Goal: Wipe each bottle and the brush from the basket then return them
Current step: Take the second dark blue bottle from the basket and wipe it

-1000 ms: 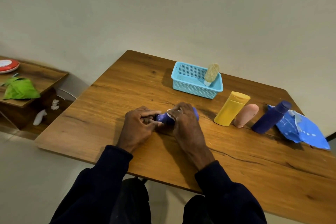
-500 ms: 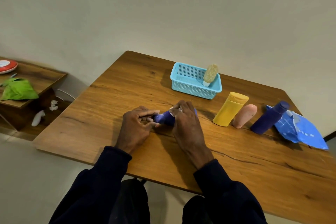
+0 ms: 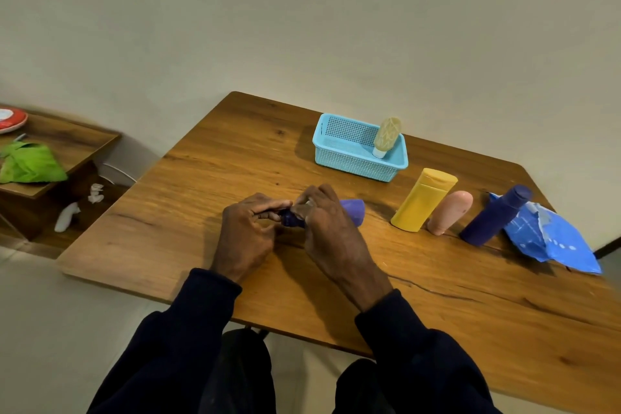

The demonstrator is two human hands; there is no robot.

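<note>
Both left hand (image 3: 248, 228) and right hand (image 3: 331, 230) clasp a purple bottle (image 3: 353, 211), which, slipping, could roll into the yellow bottle (image 3: 423, 200).

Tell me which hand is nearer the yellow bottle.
Right. The right hand grips the purple tube just left of the yellow bottle, with a gap between them; the left hand pinches the tube's far end, farther from the bottle.

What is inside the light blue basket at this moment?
One cream item with a white base leans at the right end of the basket. The near wall hides part of the floor, so anything low there is unseen.
</note>
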